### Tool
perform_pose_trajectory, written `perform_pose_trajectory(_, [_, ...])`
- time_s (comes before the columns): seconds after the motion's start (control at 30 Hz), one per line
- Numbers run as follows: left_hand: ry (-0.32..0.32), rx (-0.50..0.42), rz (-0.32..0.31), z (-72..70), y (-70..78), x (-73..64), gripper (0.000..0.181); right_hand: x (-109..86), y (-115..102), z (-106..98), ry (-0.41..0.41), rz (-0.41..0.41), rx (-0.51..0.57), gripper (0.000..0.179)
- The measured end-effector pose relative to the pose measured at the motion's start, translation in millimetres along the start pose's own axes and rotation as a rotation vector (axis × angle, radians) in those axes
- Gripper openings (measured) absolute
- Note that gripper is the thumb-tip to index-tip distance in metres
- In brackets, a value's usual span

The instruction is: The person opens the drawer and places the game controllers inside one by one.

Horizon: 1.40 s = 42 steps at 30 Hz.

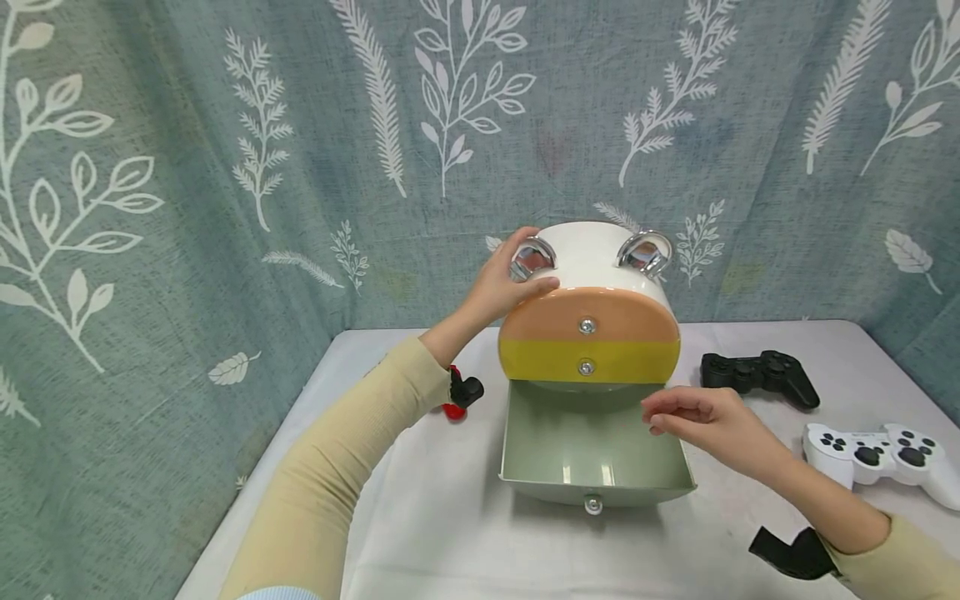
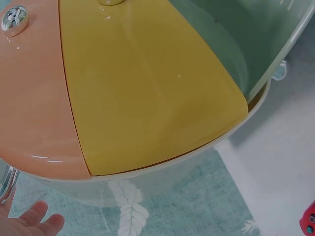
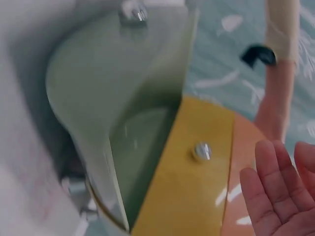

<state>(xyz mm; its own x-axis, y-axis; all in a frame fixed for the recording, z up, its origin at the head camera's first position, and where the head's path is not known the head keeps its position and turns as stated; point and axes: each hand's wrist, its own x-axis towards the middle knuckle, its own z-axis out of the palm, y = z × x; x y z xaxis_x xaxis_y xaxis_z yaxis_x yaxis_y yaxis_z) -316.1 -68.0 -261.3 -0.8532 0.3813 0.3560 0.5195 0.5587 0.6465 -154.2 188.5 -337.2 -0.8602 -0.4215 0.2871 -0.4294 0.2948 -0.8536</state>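
A round-sided white mini drawer cabinet (image 1: 588, 254) has two chrome rings on top. An orange drawer (image 1: 543, 315) and a yellow drawer (image 1: 543, 358) are closed, each with a silver knob. Below them, the green drawer (image 1: 592, 442) is pulled out, and no contents show inside. My left hand (image 1: 506, 279) rests on the cabinet's upper left, thumb by the orange drawer's top edge and fingers beside the left chrome ring (image 1: 534, 257). My right hand (image 1: 697, 421) hovers over the green drawer's right side, fingers loosely bent and holding nothing.
Right of the cabinet lie a black game controller (image 1: 757, 375) and a white game controller (image 1: 873, 454). A red object (image 1: 454, 412) is partly hidden behind my left sleeve. A patterned curtain (image 1: 450, 125) hangs behind the white-covered table (image 1: 435, 517).
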Motion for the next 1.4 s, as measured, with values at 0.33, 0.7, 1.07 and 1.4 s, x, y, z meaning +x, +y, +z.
perform_pose_trajectory(0.33, [0.003,0.011,-0.004,1.4,-0.8,0.0,0.075,-16.4,1.5,-52.1,0.201,0.095,-0.170,0.028])
perform_pose_trajectory(0.7, [0.013,0.014,0.004,1.6,-3.4,-1.6,0.074,-37.4,27.5,-103.6,0.356,0.235,-0.459,0.039])
perform_pose_trajectory(1.07, [0.009,0.001,0.009,2.0,-2.9,-1.2,0.075,-83.3,195.6,-196.8,0.389,0.241,-0.626,0.056])
perform_pose_trajectory(1.4, [0.007,0.017,0.002,0.4,-1.5,-0.6,0.075,-106.7,189.5,-208.6,0.033,0.534,-0.656,0.094])
